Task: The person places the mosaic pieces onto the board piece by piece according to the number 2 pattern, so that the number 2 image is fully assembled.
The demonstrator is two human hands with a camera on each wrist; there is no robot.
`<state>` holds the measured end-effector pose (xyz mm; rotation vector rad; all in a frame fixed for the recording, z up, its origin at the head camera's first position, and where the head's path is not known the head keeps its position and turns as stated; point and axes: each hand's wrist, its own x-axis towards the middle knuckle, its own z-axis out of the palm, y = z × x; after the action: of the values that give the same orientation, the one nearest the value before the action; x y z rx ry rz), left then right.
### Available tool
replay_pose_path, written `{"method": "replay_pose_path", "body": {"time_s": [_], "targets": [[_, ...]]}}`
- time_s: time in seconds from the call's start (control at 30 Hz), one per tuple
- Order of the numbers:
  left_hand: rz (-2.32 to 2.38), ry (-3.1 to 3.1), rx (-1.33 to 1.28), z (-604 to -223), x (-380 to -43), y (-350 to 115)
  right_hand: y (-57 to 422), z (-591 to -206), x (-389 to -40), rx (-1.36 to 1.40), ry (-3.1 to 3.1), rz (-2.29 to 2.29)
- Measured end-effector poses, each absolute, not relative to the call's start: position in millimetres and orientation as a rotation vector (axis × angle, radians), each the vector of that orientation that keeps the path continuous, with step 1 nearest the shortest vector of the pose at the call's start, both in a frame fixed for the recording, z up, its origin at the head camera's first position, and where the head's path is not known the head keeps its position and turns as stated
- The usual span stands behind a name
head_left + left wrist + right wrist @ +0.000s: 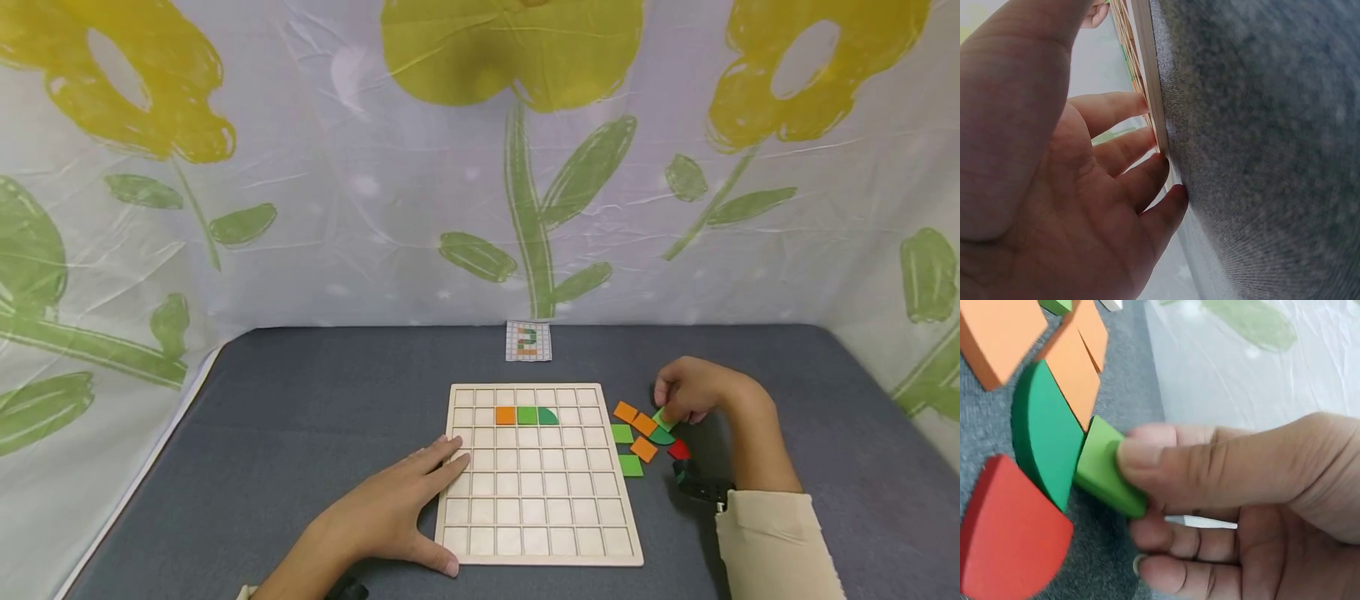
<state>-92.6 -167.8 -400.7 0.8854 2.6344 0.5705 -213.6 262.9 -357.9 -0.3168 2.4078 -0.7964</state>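
Board, square-gridded, pale wood (530, 484): flat on the dark tabletop (337, 358), lower centre of the head view. Left hand (390, 508): lower left of centre, fingers spread, fingertips at the board's left edge and thumb by its near corner, apparently to keep it from sliding. Three pieces on the board, side by side in its second row from the top: orange square (506, 415), green square (527, 415), dark green quarter-round (547, 416), each in its own cell, the grid seemingly there to keep them aligned. Right hand (693, 390): right of centre, pinching a light green tile (1107, 469) between thumb and fingers, a grip that suits so thin a piece; whether the tile is clear of the tabletop cannot be told. Loose stock, just right of the board, likely for easy reach: three orange squares (643, 450), two green pieces (631, 465), a second dark green quarter-round (1047, 437), a red piece (1016, 537) with a curved edge. Card, printed with a coloured figure (528, 342): upper centre, beyond the board, probably put there to stay uncovered.
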Motion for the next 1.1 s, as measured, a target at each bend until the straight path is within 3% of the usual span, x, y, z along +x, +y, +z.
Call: {"method": "replay_pose_path", "body": {"time_s": [0.67,1.1], "targets": [[0.562,2.641,0.901,-399,-92,-169,278,-366,-215,-0.327,2.322,-0.940],[0.564,2.639,0.896,-400,-92,-168,245,-352,-206,-0.263,2.426,-0.599]]}}
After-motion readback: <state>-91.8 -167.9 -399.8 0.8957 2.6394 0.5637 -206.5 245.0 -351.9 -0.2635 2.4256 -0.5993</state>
